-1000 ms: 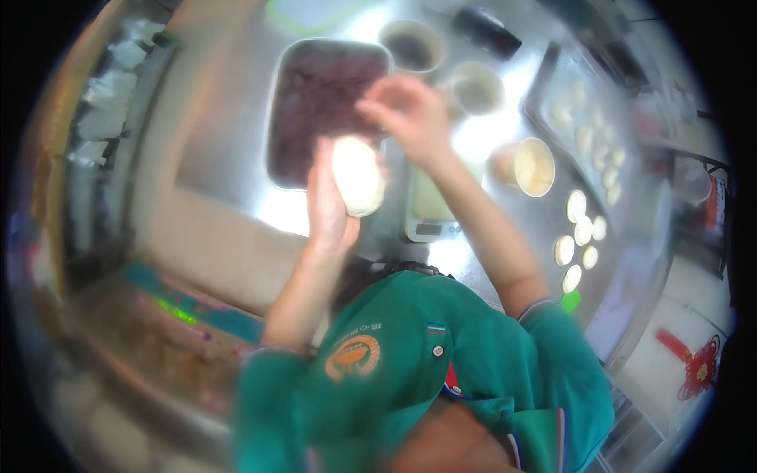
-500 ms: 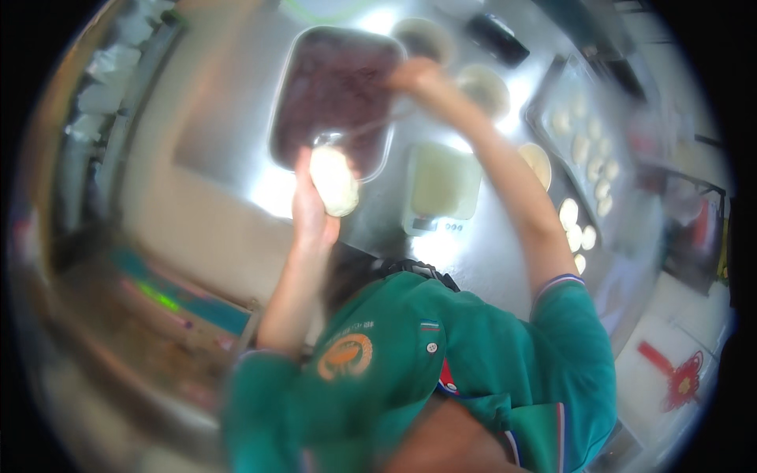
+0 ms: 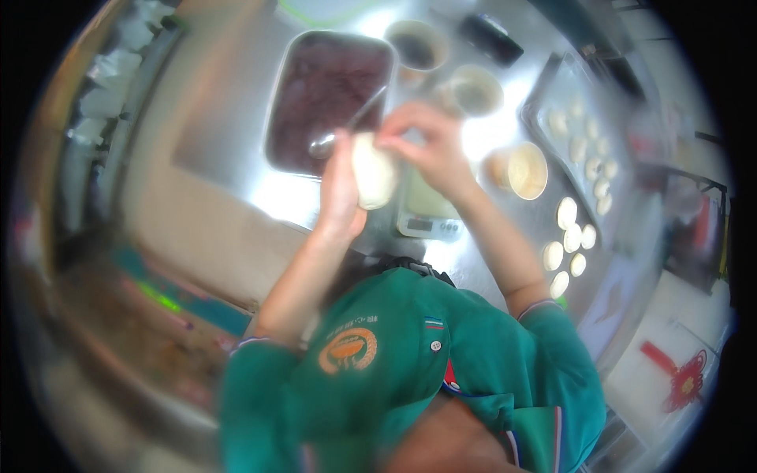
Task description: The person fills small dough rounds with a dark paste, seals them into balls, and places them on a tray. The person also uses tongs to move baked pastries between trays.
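Note:
A pale, oval piece of dough [image 3: 374, 175] rests upright against the palm of my left hand [image 3: 339, 189], whose fingers wrap its left side. My right hand [image 3: 426, 146] is bent over the dough's upper right edge, thumb and fingertips pinching it. Just beyond my hands is a rectangular metal tray [image 3: 272, 106] of dark reddish-brown paste [image 3: 327, 83]. A metal spoon [image 3: 367, 109] lies in that paste, its handle slanting toward the tray's right side. What is inside the dough cannot be seen.
A kitchen scale [image 3: 430, 225] sits partly under my right wrist. Bowls stand on the metal table: one tan [image 3: 527, 171], one pale [image 3: 475, 91], one holding something dark [image 3: 416, 45]. Several dough rounds [image 3: 553, 256] lie at right, beside a tray [image 3: 541, 110] of more pieces.
My right hand has come back from the tray's far right side to the dough, leaving the spoon in the paste. My left hand has shifted right with the dough.

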Action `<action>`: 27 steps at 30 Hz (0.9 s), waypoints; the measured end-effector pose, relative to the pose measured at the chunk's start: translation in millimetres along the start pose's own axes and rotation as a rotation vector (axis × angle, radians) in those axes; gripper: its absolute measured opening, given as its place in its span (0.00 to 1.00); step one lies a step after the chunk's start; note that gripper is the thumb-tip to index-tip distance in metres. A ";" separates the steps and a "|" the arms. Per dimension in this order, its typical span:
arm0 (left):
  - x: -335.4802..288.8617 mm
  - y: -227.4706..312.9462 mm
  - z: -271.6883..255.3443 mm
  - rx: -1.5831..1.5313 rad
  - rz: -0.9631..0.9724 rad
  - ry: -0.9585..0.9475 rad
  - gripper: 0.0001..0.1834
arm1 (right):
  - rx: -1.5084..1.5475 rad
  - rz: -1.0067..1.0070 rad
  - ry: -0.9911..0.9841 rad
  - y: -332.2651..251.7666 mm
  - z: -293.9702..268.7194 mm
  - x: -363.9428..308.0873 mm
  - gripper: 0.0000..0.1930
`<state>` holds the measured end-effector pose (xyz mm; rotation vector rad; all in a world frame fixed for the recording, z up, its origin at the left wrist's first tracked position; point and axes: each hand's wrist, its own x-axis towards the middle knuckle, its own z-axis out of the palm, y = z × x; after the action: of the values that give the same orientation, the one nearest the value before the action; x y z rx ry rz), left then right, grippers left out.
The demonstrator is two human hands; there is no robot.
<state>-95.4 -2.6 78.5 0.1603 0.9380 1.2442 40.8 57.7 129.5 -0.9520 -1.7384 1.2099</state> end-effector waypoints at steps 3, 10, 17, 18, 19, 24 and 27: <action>-4.1 -1.3 11.2 0.009 -0.007 -0.042 0.31 | -0.171 -0.160 0.049 8.8 -9.4 -17.5 0.06; -13.8 -21.1 35.4 0.050 -0.035 -0.080 0.28 | -0.228 -0.249 0.104 1.8 -37.1 -61.4 0.08; -28.9 -53.9 75.8 0.170 -0.067 -0.209 0.28 | -0.304 -0.293 0.163 -3.9 -82.6 -103.0 0.12; -33.3 -60.1 84.3 0.186 -0.074 -0.215 0.28 | -0.234 -0.284 0.214 -7.7 -91.6 -111.3 0.13; -36.4 -67.3 92.9 0.203 -0.081 -0.221 0.28 | -0.164 -0.274 0.264 -9.1 -100.5 -119.0 0.14; -36.2 -112.8 131.0 0.231 -0.096 -0.165 0.28 | -0.265 -0.313 0.337 7.2 -139.1 -156.7 0.20; -34.4 -139.1 151.0 0.257 -0.134 -0.222 0.27 | -0.257 -0.333 0.497 16.3 -166.6 -180.0 0.24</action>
<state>108.7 -26.2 111.7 0.4239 0.8966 0.9576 266.1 -40.1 117.8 -0.9624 -1.5808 0.4893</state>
